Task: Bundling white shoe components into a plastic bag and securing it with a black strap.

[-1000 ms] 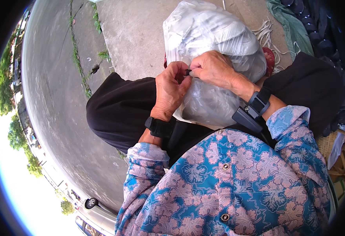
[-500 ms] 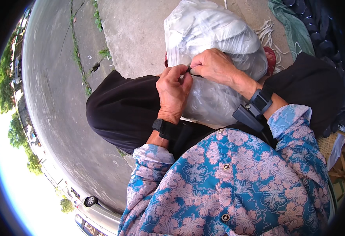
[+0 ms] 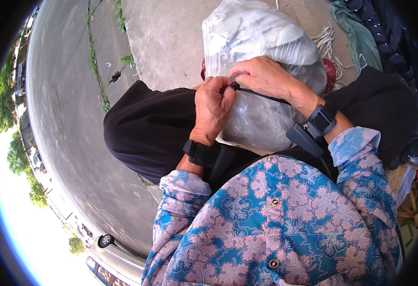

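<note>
My left hand point(image 3: 212, 106) is closed, with thumb and forefinger pinching a small black piece point(image 3: 234, 86) at one end of a thin black strap point(image 3: 262, 95). The strap runs rightward below my right hand point(image 3: 272, 80), whose fingers are bent together against the same black piece; exactly what they grip is hidden. Both hands are over a large translucent plastic bag point(image 3: 261, 35), stuffed full of pale things that I cannot make out, standing between my knees. A dark band with a module sits on each wrist.
White cords point(image 3: 327, 40) lie on the concrete beside the bag. At the right are a green cloth point(image 3: 356, 35), a heap of dark strap-like pieces point(image 3: 385, 43) and a woven basket point(image 3: 397, 178). A silver car point(image 3: 118, 262) stands at the lower left.
My right hand has turned slightly over the black piece, and more of the strap now shows beneath it. My left hand has shifted a little to the right.
</note>
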